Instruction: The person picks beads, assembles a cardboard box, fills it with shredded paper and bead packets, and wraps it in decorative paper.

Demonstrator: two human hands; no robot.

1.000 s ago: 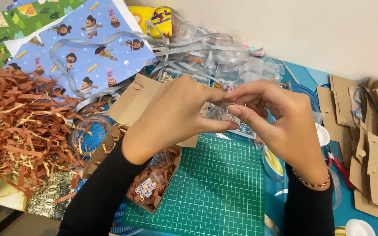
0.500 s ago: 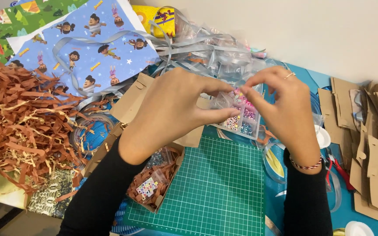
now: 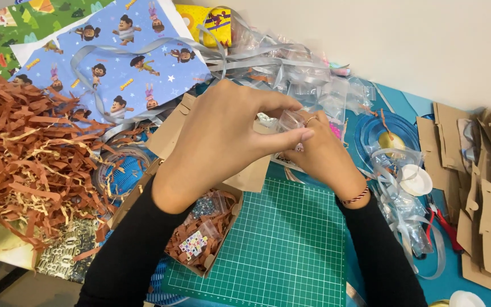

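Two bare hands meet above a cluttered craft table, both arms in black sleeves. The left hand [image 3: 223,142] arches over the right, thumb and fingertips pinching a small clear plastic container [image 3: 292,120], glossy and rounded at its corner. The right hand [image 3: 322,150] sits just under it, fingers curled up against the same container; a thin red-and-white woven bracelet [image 3: 354,196] circles its wrist. The container is held in the air above the far edge of a green cutting mat [image 3: 279,250] ruled with a fine white grid.

Left of the mat stands an open brown cardboard box [image 3: 197,241] holding small clear bags of beads, some square and white. A loose heap of crinkled rust-brown paper shreds [image 3: 24,153] spreads further left. Behind lies smooth blue wrapping paper [image 3: 120,57] printed with cartoon children, crossed by shiny silver ribbon [image 3: 245,57]. Flat, rough-edged cardboard pieces [image 3: 484,187] lie to the right, near red-handled pliers [image 3: 441,219].
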